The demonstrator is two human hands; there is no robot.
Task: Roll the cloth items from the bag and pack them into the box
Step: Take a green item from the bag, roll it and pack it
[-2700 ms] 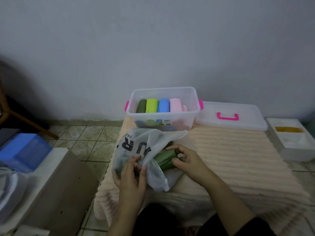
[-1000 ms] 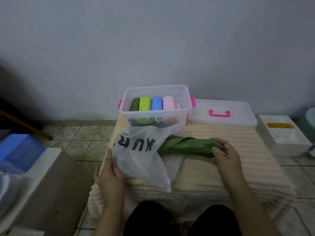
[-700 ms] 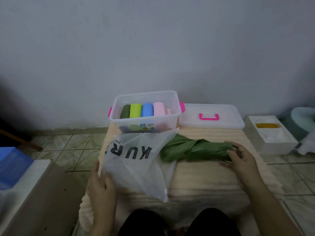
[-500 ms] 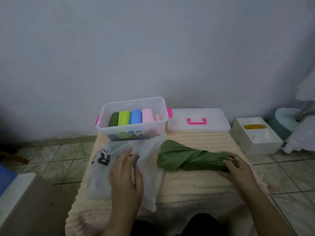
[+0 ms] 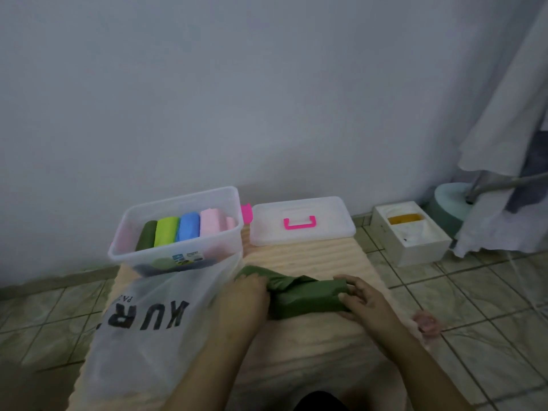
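Both my left hand [image 5: 246, 298] and right hand [image 5: 360, 301] grip the ends of a crumpled green cloth [image 5: 299, 295] on the cream mat [image 5: 311, 256] beside the plastic bag [image 5: 148, 321]; I judge it needs flattening, then rolling for the clear box [image 5: 178, 250].

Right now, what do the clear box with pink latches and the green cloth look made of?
Clear box with pink latches: apparently glossy rigid plastic, since the rolls show through its walls. Green cloth: seemingly thin matte woven fabric, creasing softly where both hands grip it.
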